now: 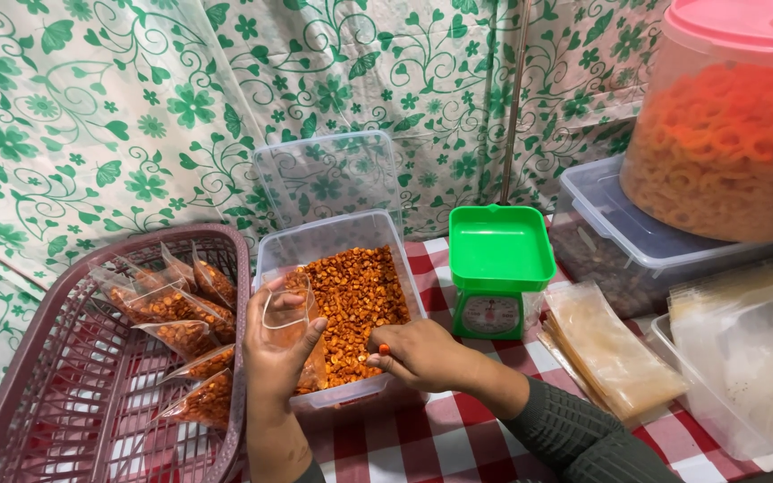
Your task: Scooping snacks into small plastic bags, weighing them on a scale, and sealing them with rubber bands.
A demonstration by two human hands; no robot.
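Head view only. Your left hand (pixel 277 344) is up over the near-left corner of the clear plastic tub (pixel 272 243), fingers and thumb clamped on a small clear bag (pixel 284 309), mouth held open, some orange snack already in its bottom. Your right hand (pixel 422 353) sits over the tub's near edge, fingertips (pixel 385 351) pinched together on a few orange bits; rest of the fingers curled in. Tub is centre of the table, approx half full of orange-brown snack pieces (pixel 355 300); its clear lid (pixel 328 174) leans upright behind it against the green-floral cloth (pixel 91 107).

Left of tub, touching it: maroon plastic basket (pixel 64 394) w/ several filled snack packets (pixel 181 335) piled along its right side. Right of tub, just beside: green kitchen scale (pixel 499 268), dial facing you, pan on top w/ nothing on it. Near the scale, to its right: stack of flat clear bags (pixel 610 353) on the red-white check tablecloth (pixel 458 429). Far right: shallow clear tray (pixel 744 367) holding more flat bags. Behind that: lidded clear box (pixel 619 237), dark contents, can't tell what. On top of it: big clear jar w/ pink lid (pixel 731 134), full of orange ring snacks. Your right sleeve is dark green, ribbed.
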